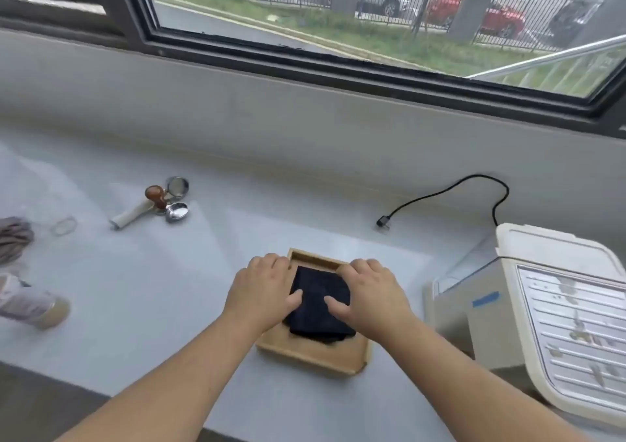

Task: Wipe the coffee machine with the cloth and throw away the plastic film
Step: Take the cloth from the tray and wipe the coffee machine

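Nearest the camera, two bare forearms reach forward over the pale table (pixel 142 289) to a shallow wooden tray (pixel 315 357). In the tray lies the cloth (pixel 318 309), dark and folded into a rough square, with one edge slumped over the tray's near right lip. The left hand (pixel 262 289) rests on the cloth's left side and the right hand (pixel 369 294) on its right. Both grips are loosely spread, palms down, thumbs laid on the fabric and fingers curled toward the tray's far rim; neither is pinching the cloth yet.

The step in hand looks like picking the cloth up. To do it well, gather the folded layers together between thumb and fingers so the fold does not fall open, and lift straight up so the light tray is not dragged along; one hand could steady the tray's rim while the other lifts.

To the right, close beside the tray, stands the white coffee machine (pixel 491 306), its slatted top marked with brownish smears that seem the obvious place to begin wiping. Its black power cord (pixel 474 187) lies unplugged on the table beyond.

Further left sit a portafilter (pixel 135 211), a wood-handled tamper (pixel 156 195) and metal filter baskets (pixel 176 185). At the far left edge something thin and clear, possibly the plastic film (pixel 37 184), is too faint to be sure of.
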`<state>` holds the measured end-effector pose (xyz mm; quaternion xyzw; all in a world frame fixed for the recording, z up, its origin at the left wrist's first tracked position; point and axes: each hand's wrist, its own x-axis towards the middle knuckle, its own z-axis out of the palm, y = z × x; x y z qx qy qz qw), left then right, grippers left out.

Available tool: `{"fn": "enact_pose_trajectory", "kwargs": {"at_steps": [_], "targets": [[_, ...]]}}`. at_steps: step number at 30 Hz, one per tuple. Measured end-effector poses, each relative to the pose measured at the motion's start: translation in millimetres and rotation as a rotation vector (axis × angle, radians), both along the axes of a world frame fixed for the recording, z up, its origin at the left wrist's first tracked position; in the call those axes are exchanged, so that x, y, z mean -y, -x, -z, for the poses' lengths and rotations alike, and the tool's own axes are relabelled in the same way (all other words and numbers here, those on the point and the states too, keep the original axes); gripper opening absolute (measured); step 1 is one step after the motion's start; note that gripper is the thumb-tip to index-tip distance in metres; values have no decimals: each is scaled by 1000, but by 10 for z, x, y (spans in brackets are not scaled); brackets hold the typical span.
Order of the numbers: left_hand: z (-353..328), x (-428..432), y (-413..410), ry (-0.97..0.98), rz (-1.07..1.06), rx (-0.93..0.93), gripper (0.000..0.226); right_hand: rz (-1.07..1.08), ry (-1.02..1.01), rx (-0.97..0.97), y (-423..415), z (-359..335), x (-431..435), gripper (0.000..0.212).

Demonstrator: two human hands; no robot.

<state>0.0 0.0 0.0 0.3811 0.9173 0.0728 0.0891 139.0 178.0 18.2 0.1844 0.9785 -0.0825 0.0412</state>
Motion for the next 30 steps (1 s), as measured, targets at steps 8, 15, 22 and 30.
{"fn": "enact_pose_trajectory", "kwargs": {"at_steps": [8, 15, 22, 30], "targets": [[458, 130, -111, 45, 82, 225, 54, -95, 79, 172, 35, 601, 250, 57], [604, 118, -171, 54, 126, 212, 49, -137, 67, 225, 34, 860, 311, 41], [600, 62, -186, 42, 134, 192, 50, -159, 40, 203, 87, 912, 288, 35], [545, 3, -226, 6, 117, 164, 51, -91, 113, 53, 100, 752, 303, 14]]}}
